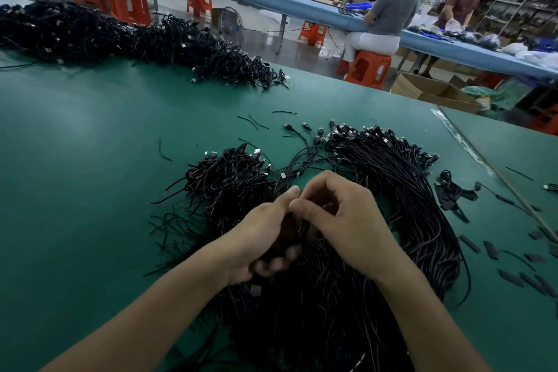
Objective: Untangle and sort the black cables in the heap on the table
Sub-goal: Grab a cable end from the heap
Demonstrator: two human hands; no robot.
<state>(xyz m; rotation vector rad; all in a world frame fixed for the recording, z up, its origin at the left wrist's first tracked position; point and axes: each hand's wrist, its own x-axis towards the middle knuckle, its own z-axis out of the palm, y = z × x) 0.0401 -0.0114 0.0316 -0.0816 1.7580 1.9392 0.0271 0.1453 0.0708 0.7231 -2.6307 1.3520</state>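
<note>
Centrally: left hand (265, 238), fingers curled round a bunch of thin black cables (302, 229), likely anchoring it; right hand (341, 214) pinching the same bunch, apparently to tease one strand free. Beneath, the heap: tangled clump (229, 181) left, aligned bundle (407, 190) right, plausibly sorted; green table mat (90, 145).

Both hands (302, 226) meet over the near heap (332, 296) on the table (90, 160); another heap (120, 36) lies far left.
</note>
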